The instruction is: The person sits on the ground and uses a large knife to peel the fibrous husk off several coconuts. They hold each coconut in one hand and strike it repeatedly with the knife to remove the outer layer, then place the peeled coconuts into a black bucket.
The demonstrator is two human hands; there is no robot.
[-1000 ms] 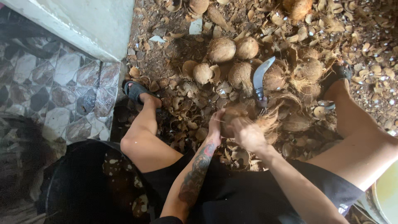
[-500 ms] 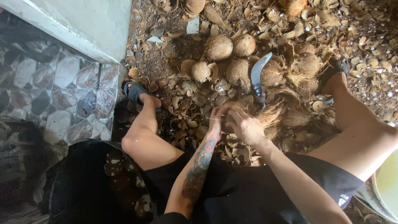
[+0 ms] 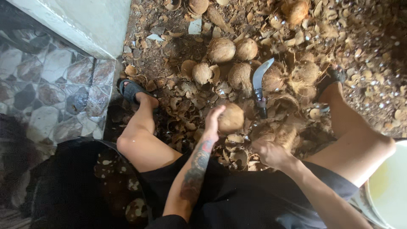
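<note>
One coconut [image 3: 231, 118] sits stripped in the left hand [image 3: 213, 121] — right hand [image 3: 271, 153] grips loose husk [image 3: 285, 136]; several coconuts [image 3: 221, 50] wait.

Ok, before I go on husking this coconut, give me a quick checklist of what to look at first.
1. Left hand has hold of the coconut: ok, the fingers wrap its left side.
2. Right hand is away from the blade: ok, it is low among the husk pieces, apart from the curved knife.
3. The knife is fixed firmly: cannot tell, its base is hidden in husk.
4. Feet are away from the blade: ok, the left foot in its sandal is far to one side; the right foot is partly hidden.
5. The white bucket is within reach: ok, it stands beside the right knee.
</note>
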